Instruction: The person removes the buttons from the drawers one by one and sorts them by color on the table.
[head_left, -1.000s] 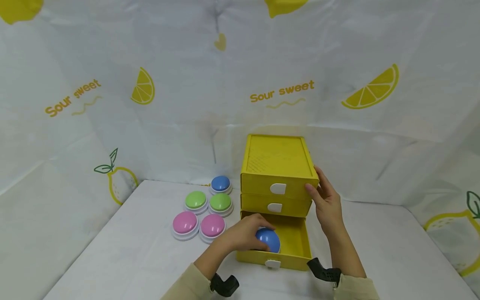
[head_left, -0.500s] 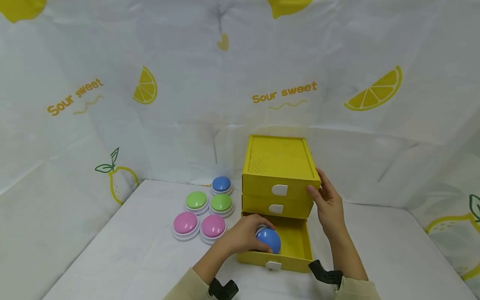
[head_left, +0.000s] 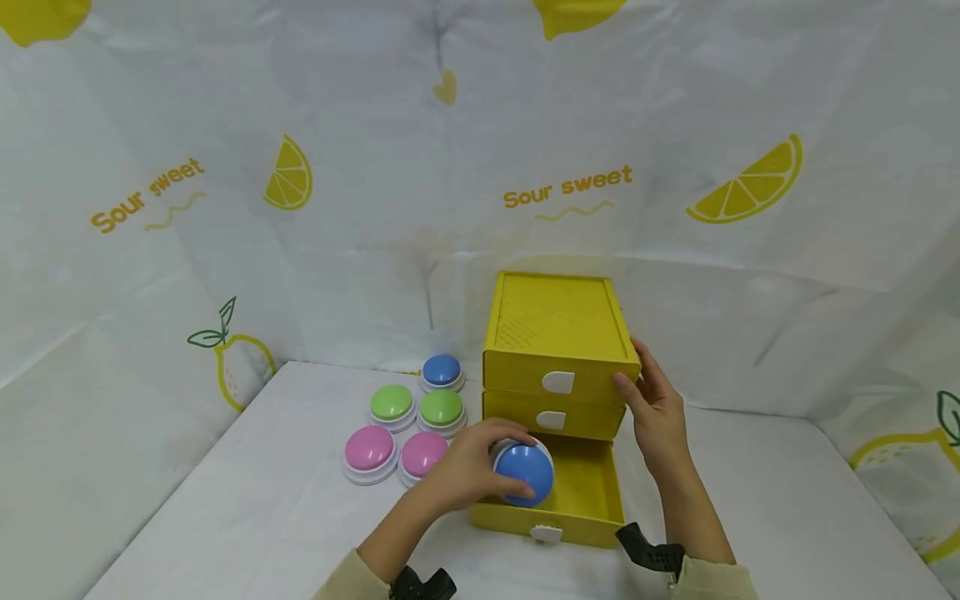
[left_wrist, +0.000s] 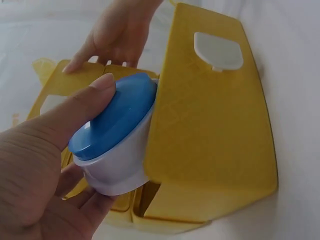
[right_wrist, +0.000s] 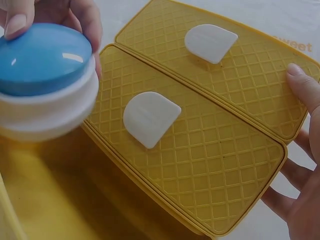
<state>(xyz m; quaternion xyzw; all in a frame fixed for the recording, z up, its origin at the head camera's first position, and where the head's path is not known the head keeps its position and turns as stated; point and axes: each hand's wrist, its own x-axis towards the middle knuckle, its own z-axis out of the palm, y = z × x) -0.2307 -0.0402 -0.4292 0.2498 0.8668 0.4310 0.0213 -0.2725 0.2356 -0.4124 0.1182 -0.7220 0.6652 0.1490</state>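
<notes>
My left hand (head_left: pixel 467 467) holds a blue dome push button (head_left: pixel 528 475) with a white base, thumb and fingers around it. The button is tilted, its blue top facing the head camera, above the left part of the pulled-out bottom drawer (head_left: pixel 592 479). In the right wrist view the button (right_wrist: pixel 42 65) is apart from the drawer floor. My right hand (head_left: pixel 660 417) grips the right front edge of the yellow drawer cabinet (head_left: pixel 558 312), thumb on the front of the top drawer and fingers along the side. The upper two drawers are closed.
Left of the cabinet, on the white table (head_left: pixel 247 517), stand two pink buttons (head_left: pixel 369 448), two green buttons (head_left: pixel 392 402) and another blue button (head_left: pixel 441 369). A white lemon-print cloth (head_left: pixel 420 225) hangs behind.
My left hand has lifted the blue button up and to the left from inside the bottom drawer. My right hand keeps its grip on the cabinet.
</notes>
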